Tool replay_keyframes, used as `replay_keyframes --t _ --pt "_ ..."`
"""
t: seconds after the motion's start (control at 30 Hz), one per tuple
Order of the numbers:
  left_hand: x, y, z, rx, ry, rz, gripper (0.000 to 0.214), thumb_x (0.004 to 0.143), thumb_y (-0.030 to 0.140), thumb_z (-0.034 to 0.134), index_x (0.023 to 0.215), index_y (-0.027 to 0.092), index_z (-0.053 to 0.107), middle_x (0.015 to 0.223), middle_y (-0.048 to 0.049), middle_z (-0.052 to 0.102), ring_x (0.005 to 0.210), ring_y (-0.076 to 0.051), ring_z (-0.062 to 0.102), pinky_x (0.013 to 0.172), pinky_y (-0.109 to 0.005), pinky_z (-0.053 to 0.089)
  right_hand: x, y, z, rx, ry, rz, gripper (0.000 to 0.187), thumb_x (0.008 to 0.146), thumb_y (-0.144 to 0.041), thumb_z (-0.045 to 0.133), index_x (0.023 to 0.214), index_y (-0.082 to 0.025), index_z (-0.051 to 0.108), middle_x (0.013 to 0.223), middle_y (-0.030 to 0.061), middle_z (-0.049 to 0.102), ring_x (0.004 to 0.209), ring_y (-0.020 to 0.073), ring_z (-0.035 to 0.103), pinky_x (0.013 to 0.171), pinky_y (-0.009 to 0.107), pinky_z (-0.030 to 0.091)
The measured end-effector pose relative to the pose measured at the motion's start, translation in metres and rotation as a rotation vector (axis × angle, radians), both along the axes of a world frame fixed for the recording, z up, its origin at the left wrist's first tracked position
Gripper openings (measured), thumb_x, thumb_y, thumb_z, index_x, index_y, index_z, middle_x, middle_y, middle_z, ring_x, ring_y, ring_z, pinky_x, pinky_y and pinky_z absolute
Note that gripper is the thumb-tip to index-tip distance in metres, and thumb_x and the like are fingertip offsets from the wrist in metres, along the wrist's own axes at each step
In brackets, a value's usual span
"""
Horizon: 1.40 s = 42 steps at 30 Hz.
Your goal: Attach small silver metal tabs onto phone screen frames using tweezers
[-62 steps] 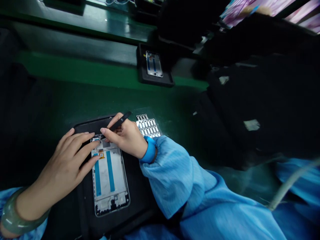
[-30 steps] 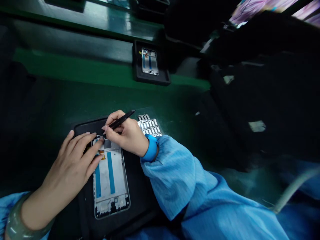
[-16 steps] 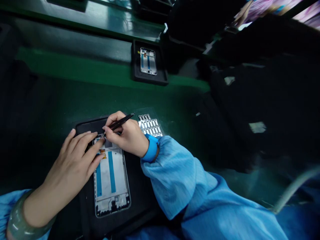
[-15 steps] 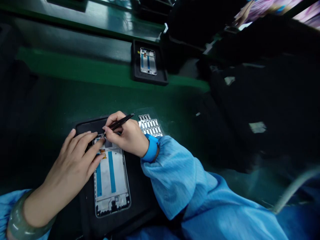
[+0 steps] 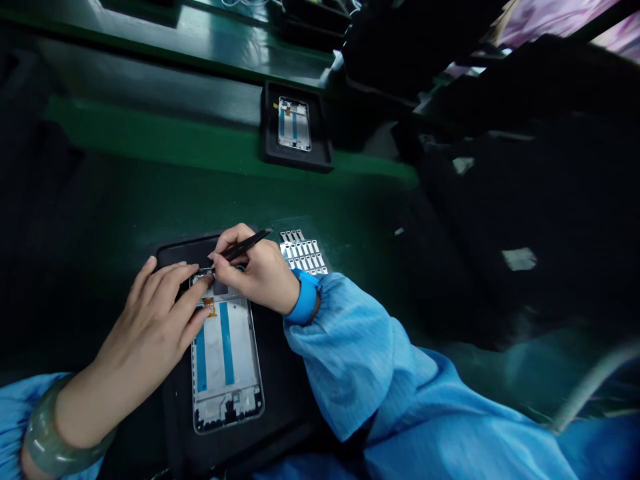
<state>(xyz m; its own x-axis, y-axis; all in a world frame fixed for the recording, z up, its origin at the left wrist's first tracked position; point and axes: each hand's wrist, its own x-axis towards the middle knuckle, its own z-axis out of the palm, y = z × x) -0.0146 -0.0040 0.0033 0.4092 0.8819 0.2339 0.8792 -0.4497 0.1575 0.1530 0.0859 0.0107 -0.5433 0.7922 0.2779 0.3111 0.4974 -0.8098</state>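
Observation:
A phone frame [image 5: 250, 373] with two blue strips and an orange flex cable [image 5: 210, 308] lies in a black tray [image 5: 177, 252]. My left hand [image 5: 157, 317] rests over its upper left part, fingers stretched out and fingertips touching the upper end. My right hand [image 5: 260, 273] grips black tweezers [image 5: 244, 247] like a pen. Their tips point down at the top edge of the frame, close to my left index finger; the fingers hide the exact tip. A sheet of small silvery stickers [image 5: 304, 253] lies just beyond my right wrist.
Farther back, a second phone frame [image 5: 295, 127] sits in another black tray [image 5: 323, 157] on the green bench [image 5: 165, 133]. Dark covered shapes [image 5: 550, 200] stand at the right. A pale hose [image 5: 595, 383] curves at the lower right. Pink clothing [image 5: 550, 23] shows at the top right.
The whole view has shifted slightly. Both hands keep nearly the same places on the phone frame, and the tweezers remain at its top edge.

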Motion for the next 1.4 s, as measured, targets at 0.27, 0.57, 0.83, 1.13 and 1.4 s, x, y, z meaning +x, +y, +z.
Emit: replay_keyframes --t 0.27,0.57,0.83,1.13,1.4 --pt "0.0006 -0.0005 0.0006 -0.011 -0.013 0.014 0.036 0.086 0.027 0.047 0.12 0.015 0.05 0.118 -0.0126 0.051 0.115 -0.027 0.046 0.106 -0.053 0.027 0.0004 -0.0011 0.0014 0.001 0.044 0.01 0.004 0.08 -0.017 0.053 0.082 -0.016 0.049 0.076 -0.001 0.057 0.065 0.0069 0.059 0.062 0.018 0.048" --pt "0.001 -0.0005 0.001 -0.013 -0.012 0.014 0.035 0.086 0.026 0.046 0.119 0.015 0.051 0.117 -0.0129 0.052 0.113 -0.027 0.047 0.105 -0.054 0.028 -0.0007 -0.0013 -0.0003 0.022 0.039 0.003 0.007 0.082 -0.022 0.054 0.083 -0.016 0.051 0.076 -0.0007 0.057 0.066 0.0073 0.059 0.062 0.018 0.049" --pt "-0.0003 -0.0001 -0.0014 0.0 -0.018 -0.003 0.035 0.085 0.027 0.047 0.119 0.016 0.051 0.117 -0.0123 0.052 0.113 -0.027 0.047 0.105 -0.054 0.028 -0.0013 -0.0016 -0.0021 0.058 0.016 0.007 0.008 0.083 -0.022 0.054 0.084 -0.015 0.052 0.077 0.0 0.059 0.067 0.008 0.06 0.063 0.019 0.049" --pt "-0.0002 -0.0001 0.0003 -0.025 -0.017 0.011 0.035 0.086 0.026 0.047 0.119 0.016 0.05 0.119 -0.0126 0.052 0.115 -0.027 0.046 0.105 -0.054 0.028 -0.0004 -0.0024 -0.001 0.083 -0.049 -0.011 0.008 0.083 -0.024 0.053 0.085 -0.016 0.052 0.079 0.0008 0.061 0.067 0.0085 0.061 0.063 0.02 0.049" --pt "-0.0011 -0.0004 -0.0008 -0.004 -0.016 0.001 0.037 0.085 0.027 0.048 0.121 0.015 0.049 0.118 -0.013 0.052 0.114 -0.026 0.047 0.105 -0.054 0.029 0.0004 -0.0035 0.0001 0.111 -0.037 -0.022 0.009 0.083 -0.025 0.054 0.084 -0.015 0.054 0.079 0.0012 0.062 0.068 0.0087 0.061 0.062 0.018 0.048"
